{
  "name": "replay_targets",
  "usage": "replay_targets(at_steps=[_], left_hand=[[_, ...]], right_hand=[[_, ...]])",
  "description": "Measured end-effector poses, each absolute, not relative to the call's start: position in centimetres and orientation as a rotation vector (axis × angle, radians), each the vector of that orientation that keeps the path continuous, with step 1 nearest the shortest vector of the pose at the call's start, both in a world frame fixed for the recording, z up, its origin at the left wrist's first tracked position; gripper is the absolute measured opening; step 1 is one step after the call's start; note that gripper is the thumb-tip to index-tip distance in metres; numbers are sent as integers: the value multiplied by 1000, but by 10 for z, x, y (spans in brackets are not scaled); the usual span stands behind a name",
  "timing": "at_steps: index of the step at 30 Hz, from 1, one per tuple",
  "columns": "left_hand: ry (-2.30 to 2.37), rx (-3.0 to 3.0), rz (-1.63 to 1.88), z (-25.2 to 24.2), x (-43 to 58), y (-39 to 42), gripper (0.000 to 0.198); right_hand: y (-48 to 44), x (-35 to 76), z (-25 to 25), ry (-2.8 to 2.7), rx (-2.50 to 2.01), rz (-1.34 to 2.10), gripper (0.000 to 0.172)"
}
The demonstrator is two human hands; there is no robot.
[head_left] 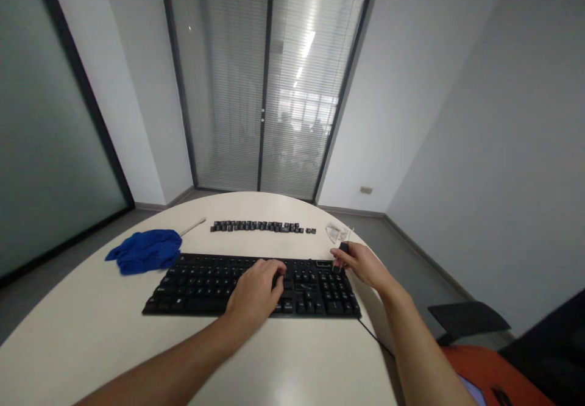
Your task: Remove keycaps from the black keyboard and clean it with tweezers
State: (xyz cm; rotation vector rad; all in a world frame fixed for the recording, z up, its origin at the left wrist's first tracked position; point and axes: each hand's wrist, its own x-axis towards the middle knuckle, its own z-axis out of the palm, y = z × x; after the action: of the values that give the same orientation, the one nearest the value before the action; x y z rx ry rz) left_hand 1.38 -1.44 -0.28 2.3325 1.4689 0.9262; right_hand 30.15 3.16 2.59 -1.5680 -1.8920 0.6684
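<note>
A black keyboard (205, 287) lies across the table in front of me. My left hand (256, 287) rests over its middle-right keys, fingers curled and thumb drawn toward the index finger; something dark shows between them, but I cannot tell a loose keycap from the keys below. Above the number pad, my right hand (363, 263) pinches a small tool (343, 247) with a black top and a pinkish lower part, its tip close to the keys. Behind the keyboard, loose black keycaps (256, 226) stand in a row.
A crumpled blue cloth (146, 250) lies at the left, with a thin pale stick (193, 226) beside it. Clear crumpled plastic (337, 231) sits near the table's right edge. The keyboard cable (375, 336) runs off that edge. An orange chair (484, 369) stands at the right.
</note>
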Motion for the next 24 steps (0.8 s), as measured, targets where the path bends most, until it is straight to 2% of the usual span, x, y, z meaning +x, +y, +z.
replay_targets(at_steps=[12,24], left_hand=[[1473,2330,925,-1,15,-15,19],[1467,2137,1004,3,16,-16,20]], right_hand=[[34,289,24,-1684,-1476,649,41],[8,197,24,-1644,-1100,733,35]])
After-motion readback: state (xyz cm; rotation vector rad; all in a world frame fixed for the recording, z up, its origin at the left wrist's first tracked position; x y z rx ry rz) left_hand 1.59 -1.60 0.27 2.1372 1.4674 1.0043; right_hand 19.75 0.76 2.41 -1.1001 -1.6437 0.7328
